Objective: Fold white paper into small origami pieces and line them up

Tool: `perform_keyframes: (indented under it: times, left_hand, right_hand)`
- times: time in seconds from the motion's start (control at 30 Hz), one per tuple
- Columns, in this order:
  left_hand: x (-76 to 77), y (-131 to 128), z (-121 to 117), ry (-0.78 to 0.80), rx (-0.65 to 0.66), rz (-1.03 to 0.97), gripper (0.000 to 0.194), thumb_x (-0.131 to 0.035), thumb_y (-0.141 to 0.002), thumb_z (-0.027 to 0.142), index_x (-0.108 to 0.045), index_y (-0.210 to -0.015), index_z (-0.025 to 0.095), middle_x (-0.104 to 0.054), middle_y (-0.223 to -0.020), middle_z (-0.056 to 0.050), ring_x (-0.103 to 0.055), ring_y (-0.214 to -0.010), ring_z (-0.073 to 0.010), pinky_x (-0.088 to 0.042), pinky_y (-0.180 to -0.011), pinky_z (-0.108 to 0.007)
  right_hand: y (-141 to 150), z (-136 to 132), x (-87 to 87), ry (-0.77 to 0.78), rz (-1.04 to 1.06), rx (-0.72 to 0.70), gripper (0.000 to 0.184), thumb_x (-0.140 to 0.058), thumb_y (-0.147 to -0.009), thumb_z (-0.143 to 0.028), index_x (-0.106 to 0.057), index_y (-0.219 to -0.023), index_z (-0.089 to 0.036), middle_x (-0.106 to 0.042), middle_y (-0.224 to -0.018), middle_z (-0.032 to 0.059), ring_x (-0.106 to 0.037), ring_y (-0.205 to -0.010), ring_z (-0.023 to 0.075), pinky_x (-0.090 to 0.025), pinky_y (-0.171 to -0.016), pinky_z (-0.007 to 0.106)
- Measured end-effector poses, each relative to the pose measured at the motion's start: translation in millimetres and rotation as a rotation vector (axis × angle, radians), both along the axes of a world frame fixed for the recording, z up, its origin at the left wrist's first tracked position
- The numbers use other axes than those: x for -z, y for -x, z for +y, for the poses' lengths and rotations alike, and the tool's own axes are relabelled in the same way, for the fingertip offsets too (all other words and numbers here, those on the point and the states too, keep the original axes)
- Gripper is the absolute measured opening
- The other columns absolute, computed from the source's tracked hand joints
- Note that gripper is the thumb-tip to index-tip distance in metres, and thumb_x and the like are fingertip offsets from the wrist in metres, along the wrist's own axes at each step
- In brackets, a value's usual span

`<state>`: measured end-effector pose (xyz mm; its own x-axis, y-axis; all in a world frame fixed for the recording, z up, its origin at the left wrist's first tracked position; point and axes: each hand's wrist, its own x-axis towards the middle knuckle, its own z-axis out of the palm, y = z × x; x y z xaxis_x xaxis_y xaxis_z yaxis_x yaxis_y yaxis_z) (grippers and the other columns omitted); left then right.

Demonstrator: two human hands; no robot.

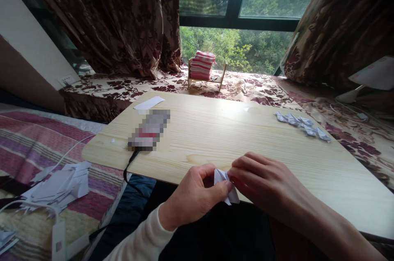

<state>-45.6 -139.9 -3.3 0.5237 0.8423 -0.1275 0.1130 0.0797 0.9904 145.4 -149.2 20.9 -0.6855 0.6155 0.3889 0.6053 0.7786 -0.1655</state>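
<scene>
A small folded piece of white paper point(226, 185) is pinched between both hands at the near edge of the light wooden table point(215, 133). My left hand point(192, 195) grips its left side with thumb and fingers closed. Closed over its right side are the fingers of my right hand point(264, 181), which hide part of the paper. Several finished folded paper pieces point(303, 125) lie in a row at the table's far right.
A blurred phone point(149, 129) with a black cable lies on the table's left, a white paper strip point(149, 103) behind it. Paper scraps point(61, 183) lie on the striped blanket at left. A small wooden rack with striped cloth point(203, 68) stands by the window.
</scene>
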Motion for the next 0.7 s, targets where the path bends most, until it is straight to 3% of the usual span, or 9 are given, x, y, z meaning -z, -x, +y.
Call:
perform_keyframes:
  times: [0.17, 0.27, 0.4, 0.7]
  left_hand:
    - [-2.1, 0.5, 0.7, -0.051, -0.004, -0.028, 0.017, -0.052, -0.079, 0.023, -0.049, -0.064, 0.015, -0.044, -0.063, 0.003, -0.040, -0.062, -0.0107, -0.034, -0.058, -0.024]
    - [-2.0, 0.8, 1.3, -0.071, -0.002, -0.035, 0.016, -0.050, -0.080, 0.021, -0.051, -0.066, 0.014, -0.045, -0.064, 0.002, -0.041, -0.063, -0.0110, -0.035, -0.059, -0.024]
    - [0.8, -0.1, 1.2, -0.057, -0.009, -0.030, 0.015, -0.051, -0.081, 0.021, -0.053, -0.067, 0.014, -0.046, -0.065, 0.002, -0.042, -0.063, -0.0107, -0.036, -0.060, -0.023]
    - [0.0, -1.8, 2.3, 0.014, -0.081, -0.061, 0.024, -0.057, -0.081, 0.031, -0.053, -0.066, 0.013, -0.042, -0.060, 0.003, -0.036, -0.058, -0.0092, -0.029, -0.053, -0.023]
  right_hand:
    - [-1.3, -5.2, -1.7, 0.001, 0.009, 0.032, 0.012, -0.051, -0.090, -0.015, -0.061, -0.097, -0.019, -0.063, -0.088, 0.0058, -0.052, -0.072, 0.0164, -0.039, -0.058, 0.027]
    - [-1.1, -4.9, 0.3, 0.045, 0.037, 0.030, 0.020, -0.052, -0.088, -0.010, -0.058, -0.103, -0.022, -0.064, -0.098, 0.0064, -0.056, -0.078, 0.0169, -0.043, -0.061, 0.027]
    - [-1.0, -4.2, 5.6, 0.133, 0.099, 0.016, 0.028, -0.051, -0.084, -0.006, -0.057, -0.106, -0.023, -0.065, -0.094, 0.0046, -0.058, -0.075, 0.0153, -0.047, -0.063, 0.026]
    - [0.9, -9.8, 7.0, 0.142, 0.200, 0.043, 0.025, -0.051, -0.087, -0.007, -0.058, -0.106, -0.022, -0.064, -0.091, 0.0050, -0.060, -0.078, 0.0150, -0.049, -0.065, 0.026]
